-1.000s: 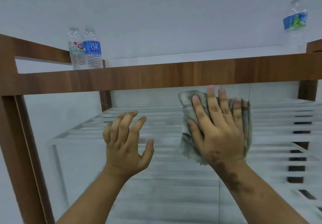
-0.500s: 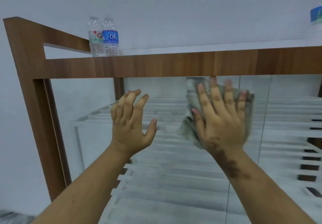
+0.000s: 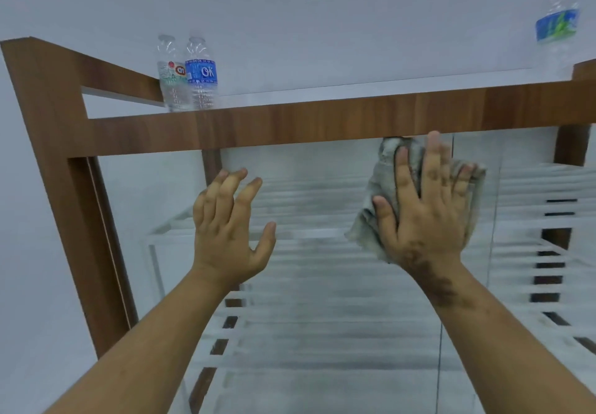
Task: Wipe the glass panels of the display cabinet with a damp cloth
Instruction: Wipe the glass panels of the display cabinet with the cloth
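Observation:
A display cabinet with a brown wooden frame and a front glass panel fills the view. My right hand presses a crumpled grey cloth flat against the glass just under the top rail, fingers spread and straight. To its left, my left hand is open with fingers spread, at the glass; whether it touches the pane I cannot tell. White slatted shelves show behind the glass.
Two plastic water bottles stand on the cabinet top at the left, and a third bottle stands at the right. A vertical glass seam runs below my right wrist. A pale wall is behind the cabinet.
My right hand has slid the cloth upward on the glass until its top edge reaches the top rail. The left hand stays open beside it. The camera view has shifted.

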`<state>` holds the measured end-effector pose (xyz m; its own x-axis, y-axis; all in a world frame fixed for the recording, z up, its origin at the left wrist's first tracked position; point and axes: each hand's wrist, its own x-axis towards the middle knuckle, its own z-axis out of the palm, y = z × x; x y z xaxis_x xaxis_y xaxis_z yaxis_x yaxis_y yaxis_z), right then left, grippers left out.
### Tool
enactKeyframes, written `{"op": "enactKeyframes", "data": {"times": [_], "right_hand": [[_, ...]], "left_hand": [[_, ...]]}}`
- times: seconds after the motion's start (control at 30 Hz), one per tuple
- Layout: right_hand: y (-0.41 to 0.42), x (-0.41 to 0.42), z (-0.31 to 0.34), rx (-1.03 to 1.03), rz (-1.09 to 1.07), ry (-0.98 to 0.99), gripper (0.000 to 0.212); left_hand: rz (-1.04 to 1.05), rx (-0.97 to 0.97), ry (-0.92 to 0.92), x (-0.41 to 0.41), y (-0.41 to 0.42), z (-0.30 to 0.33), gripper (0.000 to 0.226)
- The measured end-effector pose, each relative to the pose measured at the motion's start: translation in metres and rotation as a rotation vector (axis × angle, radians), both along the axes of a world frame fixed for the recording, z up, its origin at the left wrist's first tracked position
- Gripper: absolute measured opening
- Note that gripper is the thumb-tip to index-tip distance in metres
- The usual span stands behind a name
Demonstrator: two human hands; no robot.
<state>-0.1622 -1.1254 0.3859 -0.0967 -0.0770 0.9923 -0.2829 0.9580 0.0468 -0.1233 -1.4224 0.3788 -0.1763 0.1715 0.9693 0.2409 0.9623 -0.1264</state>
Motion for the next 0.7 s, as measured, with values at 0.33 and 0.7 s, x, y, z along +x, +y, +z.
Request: {"op": "enactKeyframes", "data": {"times": [0.33,0.7], "right_hand": [[0.042,-0.008,-0.003,0.175,0.01,0.058,0.06],[0.016,-0.005,-0.026,0.401,0.094,0.064,0.057]], "left_hand": [[-0.007,-0.044,0.003,-0.002,-0.006,-0.007,0.068],[-0.004,-0.02,0.063,-0.008,0.003,-0.012,0.069]]}}
